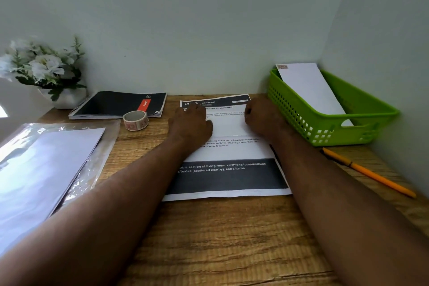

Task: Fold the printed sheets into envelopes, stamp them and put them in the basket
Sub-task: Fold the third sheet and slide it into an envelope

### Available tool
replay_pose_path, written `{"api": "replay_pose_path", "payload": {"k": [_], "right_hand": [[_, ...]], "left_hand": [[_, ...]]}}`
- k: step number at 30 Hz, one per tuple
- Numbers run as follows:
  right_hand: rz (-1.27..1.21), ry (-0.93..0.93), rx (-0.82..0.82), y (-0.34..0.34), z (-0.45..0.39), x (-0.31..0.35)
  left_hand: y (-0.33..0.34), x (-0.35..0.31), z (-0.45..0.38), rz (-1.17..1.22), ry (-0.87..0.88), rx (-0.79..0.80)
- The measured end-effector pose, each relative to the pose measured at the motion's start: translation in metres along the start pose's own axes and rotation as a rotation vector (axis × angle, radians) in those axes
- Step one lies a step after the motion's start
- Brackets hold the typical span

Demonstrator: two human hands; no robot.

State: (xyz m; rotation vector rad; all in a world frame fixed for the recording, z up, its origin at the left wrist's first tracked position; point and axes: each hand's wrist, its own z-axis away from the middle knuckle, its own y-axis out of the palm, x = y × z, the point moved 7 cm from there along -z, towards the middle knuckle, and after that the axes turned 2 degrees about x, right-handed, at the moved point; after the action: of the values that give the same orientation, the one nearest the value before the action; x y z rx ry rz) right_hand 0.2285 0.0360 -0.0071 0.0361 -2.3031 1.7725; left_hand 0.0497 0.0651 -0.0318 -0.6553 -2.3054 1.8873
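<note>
on the desk's middle, beside the green basket, the left hand and right hand are pressing, fingers bent, on the printed sheet; edges probably need aligning before creasing firmly.

Pretty plain corner setup: a wood-grain brown desk top fills the lower half of the frame, pushed right into where two pale grey-green painted walls meet. The back wall takes up the whole top, and the side wall runs down the right edge. Light is soft and even, with a bright glare at far left.
</note>
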Motion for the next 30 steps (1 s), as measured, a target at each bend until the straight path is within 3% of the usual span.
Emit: {"api": "replay_pose_path", "payload": {"k": [4, 7, 11, 17, 20, 24, 30], "right_hand": [[0.027, -0.037, -0.058, 0.0, 0.005, 0.003], [-0.015, -0.119, 0.005, 0.008, 0.004, 0.016], [-0.166, -0.024, 0.085, 0.028, -0.011, 0.008], [-0.277, -0.169, 0.092, 0.026, -0.001, 0.027], [-0.335, -0.202, 0.001, 0.013, 0.004, 0.034], [-0.174, -0.334, -0.141, -0.002, 0.011, 0.051], [-0.108, -0.418, -0.211, -0.008, 0.019, 0.058]], "left_hand": [[0.002, 0.002, 0.002, -0.024, -0.006, 0.023], [0.0, 0.0, 0.003, 0.003, 0.026, 0.007], [-0.006, -0.004, 0.007, -0.027, 0.017, -0.025], [-0.034, -0.004, 0.009, 0.112, 0.038, -0.255], [-0.04, -0.008, 0.011, 0.079, 0.084, -0.321], [-0.042, -0.017, 0.011, 0.025, 0.12, -0.274], [-0.05, -0.013, 0.014, 0.118, 0.167, -0.34]]}}
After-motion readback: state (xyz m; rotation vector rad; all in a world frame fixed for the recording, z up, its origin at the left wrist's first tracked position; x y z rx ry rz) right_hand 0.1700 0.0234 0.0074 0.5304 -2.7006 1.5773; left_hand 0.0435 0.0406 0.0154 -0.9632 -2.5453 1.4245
